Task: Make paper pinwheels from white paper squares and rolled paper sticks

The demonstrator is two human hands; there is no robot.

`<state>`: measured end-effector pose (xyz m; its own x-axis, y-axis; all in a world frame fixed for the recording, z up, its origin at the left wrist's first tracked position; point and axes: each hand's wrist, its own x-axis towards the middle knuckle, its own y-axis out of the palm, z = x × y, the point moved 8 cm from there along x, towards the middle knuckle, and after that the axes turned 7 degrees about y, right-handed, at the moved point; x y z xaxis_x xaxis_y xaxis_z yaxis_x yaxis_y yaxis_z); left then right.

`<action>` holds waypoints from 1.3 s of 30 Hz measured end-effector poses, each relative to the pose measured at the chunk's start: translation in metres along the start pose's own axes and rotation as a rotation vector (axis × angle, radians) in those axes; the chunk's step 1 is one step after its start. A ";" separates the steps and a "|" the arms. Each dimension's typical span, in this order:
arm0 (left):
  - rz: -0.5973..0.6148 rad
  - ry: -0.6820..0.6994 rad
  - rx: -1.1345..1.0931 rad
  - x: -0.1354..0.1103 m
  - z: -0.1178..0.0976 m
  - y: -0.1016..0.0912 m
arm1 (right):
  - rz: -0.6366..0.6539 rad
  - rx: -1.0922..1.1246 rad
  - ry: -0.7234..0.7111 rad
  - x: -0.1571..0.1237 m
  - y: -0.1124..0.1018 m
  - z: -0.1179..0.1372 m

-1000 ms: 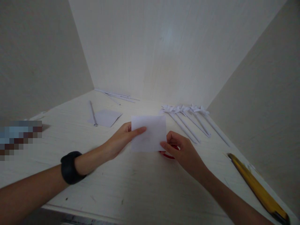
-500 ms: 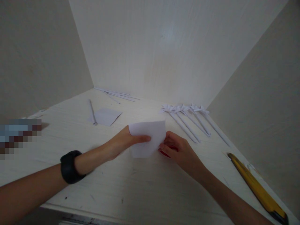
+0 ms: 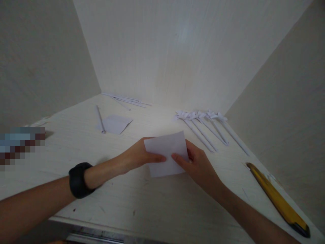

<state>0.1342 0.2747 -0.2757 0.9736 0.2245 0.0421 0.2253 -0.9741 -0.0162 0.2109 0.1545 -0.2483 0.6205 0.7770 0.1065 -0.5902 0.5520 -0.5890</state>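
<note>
A white sheet of paper point(image 3: 169, 147) is held up above the table between both hands. My left hand point(image 3: 144, 156) grips its left side, thumb lying across the front and fingers hidden behind. On the right edge, my right hand point(image 3: 194, 161) pinches the paper with its thumb on the front face; its other fingers are mostly behind the sheet. Beyond my right hand lie several paper pinwheels point(image 3: 203, 117) on rolled paper sticks. Farther left, a flat piece of paper point(image 3: 118, 123) rests on the table beside a rolled paper tube point(image 3: 100, 119).
Several thin paper sticks point(image 3: 127, 99) lie at the back against the wall. A yellow utility knife point(image 3: 278, 200) is on the right side of the white table point(image 3: 114, 203). A pixelated object point(image 3: 21, 144) sits at the left edge. Walls enclose the back and both sides.
My right hand has shifted from the paper's lower right corner to its right side, thumb now on the front. The paper has tilted and moved slightly right.
</note>
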 end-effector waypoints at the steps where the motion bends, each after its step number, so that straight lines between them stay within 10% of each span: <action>1: 0.001 -0.011 -0.012 0.000 0.002 0.000 | -0.027 -0.017 -0.003 0.000 -0.003 0.000; 8: 0.051 -0.065 -0.215 0.001 0.010 0.007 | -0.230 -0.062 -0.143 -0.006 -0.023 0.014; 17: 0.030 -0.038 -0.257 -0.002 0.001 0.007 | -0.297 -0.415 -0.828 -0.045 -0.006 0.059; 39: 0.180 -0.014 -0.293 -0.002 -0.011 0.017 | -0.333 -0.666 -0.827 -0.037 -0.008 0.048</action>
<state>0.1358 0.2578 -0.2647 0.9976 0.0466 0.0512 0.0314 -0.9636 0.2656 0.1678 0.1365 -0.2090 0.0143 0.7193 0.6946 0.0912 0.6908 -0.7173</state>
